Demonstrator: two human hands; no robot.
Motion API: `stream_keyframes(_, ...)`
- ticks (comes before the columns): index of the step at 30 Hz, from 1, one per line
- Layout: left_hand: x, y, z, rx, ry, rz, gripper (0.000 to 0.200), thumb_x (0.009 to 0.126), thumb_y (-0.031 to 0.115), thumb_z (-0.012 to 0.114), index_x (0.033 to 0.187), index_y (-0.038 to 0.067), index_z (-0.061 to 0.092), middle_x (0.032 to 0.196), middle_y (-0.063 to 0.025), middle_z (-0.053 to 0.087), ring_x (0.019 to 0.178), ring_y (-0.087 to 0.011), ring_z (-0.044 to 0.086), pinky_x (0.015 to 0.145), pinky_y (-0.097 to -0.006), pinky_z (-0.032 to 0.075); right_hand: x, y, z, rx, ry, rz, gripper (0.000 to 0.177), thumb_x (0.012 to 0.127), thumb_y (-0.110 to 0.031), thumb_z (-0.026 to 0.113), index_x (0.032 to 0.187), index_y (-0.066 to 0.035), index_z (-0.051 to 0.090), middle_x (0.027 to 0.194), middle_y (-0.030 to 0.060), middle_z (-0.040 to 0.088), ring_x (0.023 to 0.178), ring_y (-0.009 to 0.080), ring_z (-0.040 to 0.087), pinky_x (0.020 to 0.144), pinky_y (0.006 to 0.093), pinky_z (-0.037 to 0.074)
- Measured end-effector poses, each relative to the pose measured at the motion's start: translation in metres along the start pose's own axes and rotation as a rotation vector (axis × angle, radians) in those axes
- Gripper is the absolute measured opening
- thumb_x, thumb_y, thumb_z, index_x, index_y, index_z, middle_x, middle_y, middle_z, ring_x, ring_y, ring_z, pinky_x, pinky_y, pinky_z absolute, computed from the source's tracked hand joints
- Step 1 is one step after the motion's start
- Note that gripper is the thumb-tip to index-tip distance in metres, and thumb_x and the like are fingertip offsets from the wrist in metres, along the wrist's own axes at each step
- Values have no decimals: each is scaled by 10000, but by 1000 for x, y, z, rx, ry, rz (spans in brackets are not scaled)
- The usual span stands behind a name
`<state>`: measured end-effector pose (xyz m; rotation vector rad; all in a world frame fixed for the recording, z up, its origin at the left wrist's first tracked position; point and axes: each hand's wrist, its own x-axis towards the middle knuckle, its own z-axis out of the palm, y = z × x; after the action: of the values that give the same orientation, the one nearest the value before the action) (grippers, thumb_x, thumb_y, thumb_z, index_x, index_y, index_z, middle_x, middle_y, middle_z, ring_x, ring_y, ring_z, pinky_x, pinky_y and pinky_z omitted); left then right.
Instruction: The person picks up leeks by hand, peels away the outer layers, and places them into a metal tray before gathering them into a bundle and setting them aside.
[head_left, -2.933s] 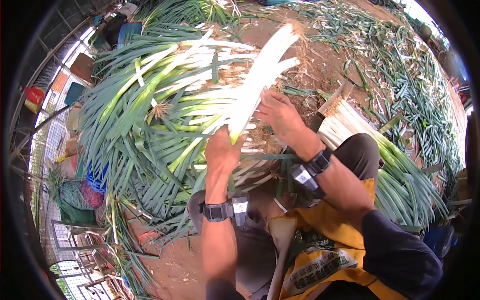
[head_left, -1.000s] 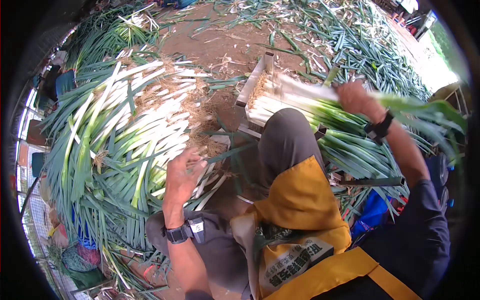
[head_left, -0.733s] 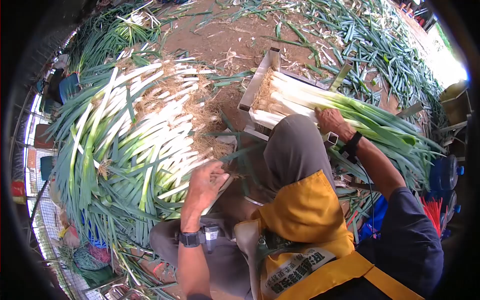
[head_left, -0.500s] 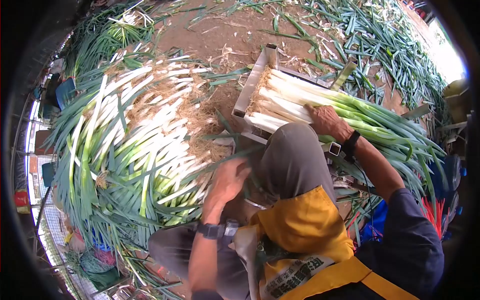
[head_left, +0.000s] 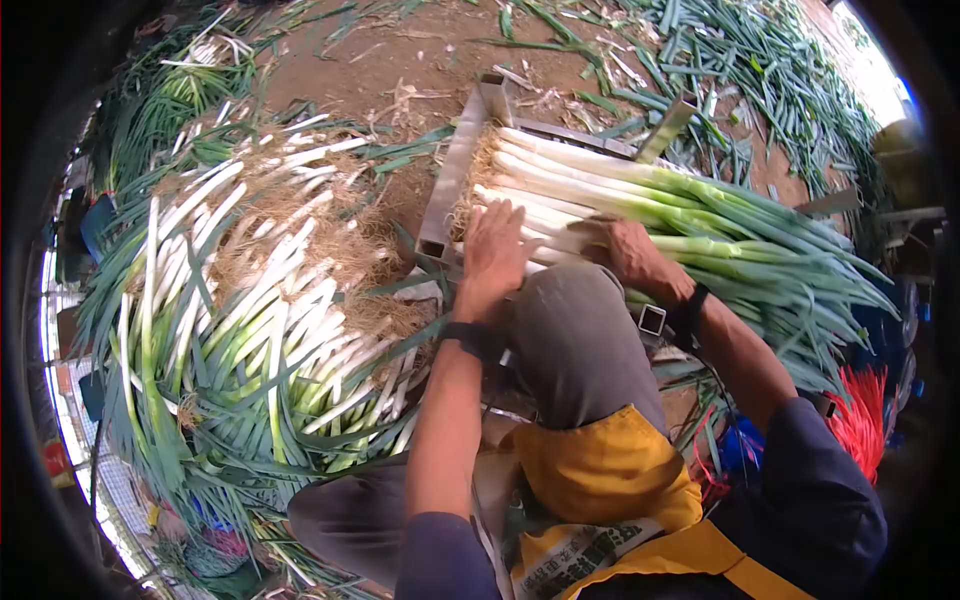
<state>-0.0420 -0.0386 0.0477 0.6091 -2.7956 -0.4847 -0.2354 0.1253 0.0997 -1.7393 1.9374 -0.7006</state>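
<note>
A bundle of leeks (head_left: 690, 205) lies in a metal frame (head_left: 450, 170), white root ends to the left against its end bar and green leaves trailing right. My left hand (head_left: 493, 250) rests on the white stalks near the roots, fingers stretched out and nothing gripped. Farther along the same stalks is my right hand (head_left: 635, 258), its fingers bent over them just above my knee; its fingertips are partly hidden. To the left, a large heap of loose leeks (head_left: 290, 290) spreads over the ground, its roots mostly facing the frame.
My bent knee (head_left: 590, 320) is close against the near side of the frame. Cut leaves (head_left: 740, 90) cover the ground at the upper right. Red plastic strands (head_left: 862, 425) hang at the right. Another leek pile (head_left: 200, 85) is at the upper left.
My left hand has moved up and right from beside the heap onto the white stalks in the frame. My right hand stays at the bundle, fingers now more bent. The view has shifted slightly.
</note>
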Motion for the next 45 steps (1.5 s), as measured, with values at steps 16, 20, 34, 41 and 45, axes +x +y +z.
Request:
stream_keyframes(16, -11, 0, 19, -21, -72, -99, 646, 1009, 409, 537, 1551, 91, 387, 1605, -231, 322, 1508, -387, 257, 1234, -502, 192, -101, 15, -63, -564, 197, 191, 322, 845, -356, 692, 921, -50, 629, 849, 150, 640, 864, 372, 620, 779, 483, 486)
stream_keyframes(20, -2, -1, 19, -27, -50, -101, 613, 982, 368, 592, 1500, 69, 463, 1575, -252, 363, 1485, -406, 298, 1218, -525, 222, -84, 44, -62, -490, 18, 315, 301, 885, -323, 671, 872, -36, 581, 819, 189, 612, 880, 398, 590, 784, 498, 465)
stream_keyframes(34, -38, -1, 37, -421, 417, 2, 519, 928, 289, 680, 1383, 60, 586, 1458, -209, 522, 1405, -364, 437, 1170, -448, 352, -89, 31, -40, -615, 66, 285, 333, 965, -293, 585, 1144, -15, 625, 1038, 242, 666, 1002, 431, 597, 924, 510, 452)
stream_keyframes(41, -143, 7, -108, -422, -247, -500, 390, 944, 295, 680, 1250, 53, 680, 1254, -207, 670, 1232, -353, 602, 1056, -437, 472, -88, 38, -57, -564, 55, -64, 373, 903, -209, 672, 1213, -17, 597, 1073, 206, 604, 1062, 410, 566, 917, 483, 457)
stream_keyframes(45, -210, -21, -196, -388, -109, -622, 316, 912, 315, 681, 1085, 55, 728, 1013, -228, 707, 1015, -368, 671, 904, -472, 505, -32, 18, -102, -412, 22, 39, 371, 860, -65, 718, 1219, -50, 629, 1072, 133, 636, 896, 268, 651, 799, 392, 528)
